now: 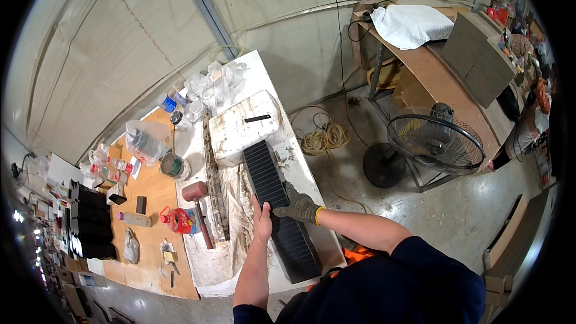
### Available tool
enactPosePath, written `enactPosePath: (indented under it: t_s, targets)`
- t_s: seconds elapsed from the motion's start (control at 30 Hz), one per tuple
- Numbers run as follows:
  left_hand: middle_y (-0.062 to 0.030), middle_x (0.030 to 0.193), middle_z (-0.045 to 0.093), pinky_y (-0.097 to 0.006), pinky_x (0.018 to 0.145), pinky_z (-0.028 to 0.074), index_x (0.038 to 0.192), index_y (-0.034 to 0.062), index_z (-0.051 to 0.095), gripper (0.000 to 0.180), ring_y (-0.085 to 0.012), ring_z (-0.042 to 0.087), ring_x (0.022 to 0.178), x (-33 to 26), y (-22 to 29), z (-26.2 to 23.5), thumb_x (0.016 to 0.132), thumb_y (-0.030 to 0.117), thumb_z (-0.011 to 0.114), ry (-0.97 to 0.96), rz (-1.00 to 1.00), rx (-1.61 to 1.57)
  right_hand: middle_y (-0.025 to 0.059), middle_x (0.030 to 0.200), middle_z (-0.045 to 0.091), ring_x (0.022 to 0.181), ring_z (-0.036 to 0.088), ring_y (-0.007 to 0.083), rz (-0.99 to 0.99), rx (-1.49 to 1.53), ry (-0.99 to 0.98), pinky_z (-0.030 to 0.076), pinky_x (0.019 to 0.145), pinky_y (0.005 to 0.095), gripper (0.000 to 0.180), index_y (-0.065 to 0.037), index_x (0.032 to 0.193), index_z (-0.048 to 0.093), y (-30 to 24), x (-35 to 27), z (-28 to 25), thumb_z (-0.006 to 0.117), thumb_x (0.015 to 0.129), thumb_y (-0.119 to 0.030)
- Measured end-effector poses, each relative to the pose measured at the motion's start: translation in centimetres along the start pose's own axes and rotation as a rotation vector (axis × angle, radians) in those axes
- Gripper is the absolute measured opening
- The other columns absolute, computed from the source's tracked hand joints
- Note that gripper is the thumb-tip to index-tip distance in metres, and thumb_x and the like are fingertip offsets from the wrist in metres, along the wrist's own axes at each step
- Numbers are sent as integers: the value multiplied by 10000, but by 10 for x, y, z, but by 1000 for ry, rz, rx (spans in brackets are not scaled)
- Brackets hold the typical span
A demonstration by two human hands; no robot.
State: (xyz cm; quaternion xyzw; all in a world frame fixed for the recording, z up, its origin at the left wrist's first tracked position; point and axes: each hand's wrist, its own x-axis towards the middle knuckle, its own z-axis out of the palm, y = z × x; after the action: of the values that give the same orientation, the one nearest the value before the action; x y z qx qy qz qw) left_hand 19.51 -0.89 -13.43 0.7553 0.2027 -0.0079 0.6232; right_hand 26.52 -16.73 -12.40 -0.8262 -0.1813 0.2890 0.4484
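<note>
A long black block of narrow, close-set strips (pixel 295 251) lies lengthwise on the white-topped table, its near end by my body. My bare left hand (pixel 261 220) is against its left edge, fingers stretched along the side and thumb over the top. On the opposite edge, my right hand (pixel 299 206) wears a dark knitted glove with a yellow cuff. Its thumb reaches across the top, while its other fingers are partly hidden at the side. Between them the two hands clasp the block. Beyond its far end sits a stained white slab (pixel 240 135) with a small black strip (pixel 257 118) on it.
Left of the block lie a crumpled stained cloth (pixel 237 210), a mallet with a reddish head (pixel 194 191), a red container (pixel 178 221) and an open jar (pixel 174 167). Plastic cups (pixel 216 84) stand farther back. A black fan (pixel 436 141) stands right, near coiled hose (pixel 324 139).
</note>
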Motion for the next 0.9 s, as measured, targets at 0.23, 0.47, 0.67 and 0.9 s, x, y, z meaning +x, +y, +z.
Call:
enactPosePath:
  t_s: [0.23,0.47,0.67,0.9]
  targets:
    - [-181,1558,158,-313,1100,272,1508,21,69,683,-260,260,1398,4,-10,3,1008,317,427,13,21,52,285,1460,321,1329,386,361,-62,57,68,349,1066,369,1203,74,1463,138,12,15,-5,734,669,-604]
    - [-191,1557,161,-307,1123,208,1506,10,69,699,-268,213,1420,6,-21,1,997,309,443,44,33,105,261,1375,449,1254,475,345,-144,145,48,395,1014,376,1103,9,1472,186,14,27,-9,761,692,-516]
    - [-199,1556,164,-301,1143,153,1505,0,69,713,-275,172,1439,10,-30,-4,988,302,457,46,23,144,250,1409,417,1290,438,346,-163,200,72,372,1042,372,1120,8,1479,160,3,20,-12,779,684,-482]
    - [-183,1573,81,-281,1133,131,1512,37,-40,872,-242,149,1438,20,1,-11,886,103,563,-60,55,-99,254,1434,388,1303,428,341,-142,300,39,352,1067,362,1178,-16,1488,141,3,38,-26,812,632,-470]
